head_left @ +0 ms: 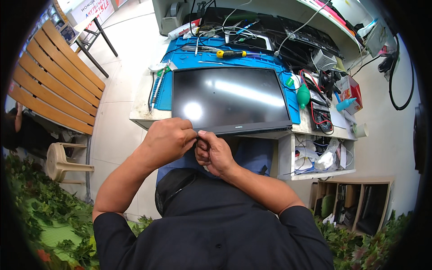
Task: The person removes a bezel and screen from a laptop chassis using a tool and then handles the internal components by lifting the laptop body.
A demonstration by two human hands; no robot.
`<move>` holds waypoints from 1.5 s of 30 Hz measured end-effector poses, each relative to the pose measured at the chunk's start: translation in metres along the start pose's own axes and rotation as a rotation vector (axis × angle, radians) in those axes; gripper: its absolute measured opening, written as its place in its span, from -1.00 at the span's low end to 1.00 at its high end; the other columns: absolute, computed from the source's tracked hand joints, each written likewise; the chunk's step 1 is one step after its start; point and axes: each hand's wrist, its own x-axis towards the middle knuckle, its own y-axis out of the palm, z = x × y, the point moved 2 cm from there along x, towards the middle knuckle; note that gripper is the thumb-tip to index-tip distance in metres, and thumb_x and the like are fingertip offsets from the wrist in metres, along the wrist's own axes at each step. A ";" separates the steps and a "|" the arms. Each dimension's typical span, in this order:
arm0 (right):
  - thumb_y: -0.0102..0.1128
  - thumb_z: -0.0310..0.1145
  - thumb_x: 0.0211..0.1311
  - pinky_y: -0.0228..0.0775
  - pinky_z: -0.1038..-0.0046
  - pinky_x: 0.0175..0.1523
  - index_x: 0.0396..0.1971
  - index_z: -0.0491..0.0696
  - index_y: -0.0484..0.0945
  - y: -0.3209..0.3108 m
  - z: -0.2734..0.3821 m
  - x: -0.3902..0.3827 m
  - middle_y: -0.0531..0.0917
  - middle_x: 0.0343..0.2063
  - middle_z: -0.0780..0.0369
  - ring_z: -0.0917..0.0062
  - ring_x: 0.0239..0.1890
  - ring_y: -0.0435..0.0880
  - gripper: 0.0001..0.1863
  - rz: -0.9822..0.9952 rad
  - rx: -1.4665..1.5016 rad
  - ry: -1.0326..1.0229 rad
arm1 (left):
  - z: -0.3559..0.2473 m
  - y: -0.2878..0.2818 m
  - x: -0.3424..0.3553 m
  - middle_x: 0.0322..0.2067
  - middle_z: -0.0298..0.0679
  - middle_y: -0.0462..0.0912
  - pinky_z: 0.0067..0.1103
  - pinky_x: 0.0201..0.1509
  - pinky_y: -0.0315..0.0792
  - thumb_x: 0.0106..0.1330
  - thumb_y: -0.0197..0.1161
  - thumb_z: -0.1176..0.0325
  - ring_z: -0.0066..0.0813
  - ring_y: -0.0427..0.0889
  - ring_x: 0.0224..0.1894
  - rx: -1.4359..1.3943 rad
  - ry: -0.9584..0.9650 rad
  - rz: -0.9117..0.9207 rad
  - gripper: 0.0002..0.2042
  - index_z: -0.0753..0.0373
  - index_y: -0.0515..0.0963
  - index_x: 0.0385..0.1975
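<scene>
A dark laptop screen panel (pixel 229 96) lies flat on a blue work mat (pixel 189 60), its near edge hanging slightly over the bench front. My left hand (pixel 167 136) and my right hand (pixel 215 152) meet at that near edge, left of its middle. Both hands have their fingers pinched together at the panel's lower bezel, thumbs touching. What sits between the fingertips is too small to make out.
A yellow-handled screwdriver (pixel 230 53) and small tools lie on the mat behind the panel. A green air blower (pixel 303 95), cables and a multimeter crowd the right. An open drawer (pixel 315 155) sits at the right of my hands. A wooden bench (pixel 54 81) stands at the left.
</scene>
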 end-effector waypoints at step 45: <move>0.24 0.11 0.55 -0.02 0.53 -0.54 -0.61 0.04 0.35 -0.030 0.005 -0.003 0.35 -0.74 0.33 0.63 -0.68 0.22 -0.41 -0.052 -0.070 -0.170 | 0.001 -0.004 0.011 -0.35 -0.30 0.71 -0.40 -0.16 0.63 0.07 0.58 0.42 -0.27 0.73 -0.25 -0.138 0.003 -0.022 -0.83 0.19 0.76 -0.34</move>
